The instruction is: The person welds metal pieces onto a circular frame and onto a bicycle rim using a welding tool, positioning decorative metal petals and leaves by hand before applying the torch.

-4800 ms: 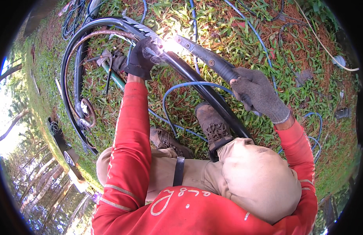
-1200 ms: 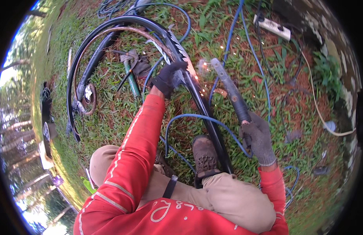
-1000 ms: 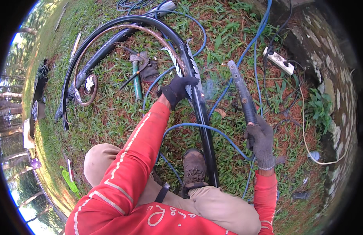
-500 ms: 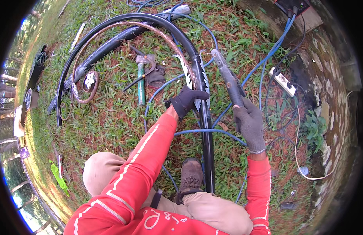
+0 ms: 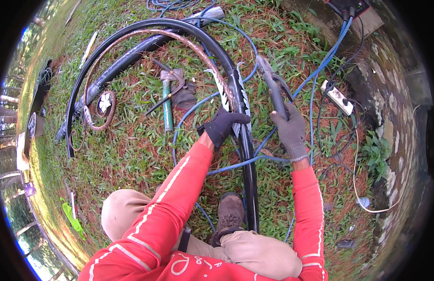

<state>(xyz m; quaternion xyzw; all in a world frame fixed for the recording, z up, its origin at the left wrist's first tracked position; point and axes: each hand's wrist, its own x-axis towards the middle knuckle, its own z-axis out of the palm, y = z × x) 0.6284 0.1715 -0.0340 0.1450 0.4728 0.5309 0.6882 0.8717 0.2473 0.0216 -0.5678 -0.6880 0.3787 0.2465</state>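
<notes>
My left hand (image 5: 220, 124), in a dark glove, is closed around a curved black metal pipe (image 5: 249, 178). Its thumb lies across the pipe. Just ahead of that hand, a silver leaf ornament (image 5: 220, 86) flanks the pipe, alongside a rusty scroll bar (image 5: 193, 45) that follows the bend. On the right, my right hand (image 5: 292, 131), in a grey knitted glove, grips a welding electrode holder (image 5: 273, 86) by its handle. The holder's head points away from me, apart from the pipe, and its dark lever stands out to one side. I cannot make out an electrode in its jaws.
A hammer with a green handle (image 5: 167, 105) lies on the grass beside a dark cloth (image 5: 183, 96). Farther off lies a thick dark pipe (image 5: 132, 58). Blue cables (image 5: 327, 58) run to a welding machine (image 5: 350, 7). A white power strip (image 5: 338, 97) sits near the stone wall (image 5: 395, 112).
My right hand has moved slightly forward and left with the electrode holder, whose lever now sticks out more. My left hand keeps its hold on the pipe.
</notes>
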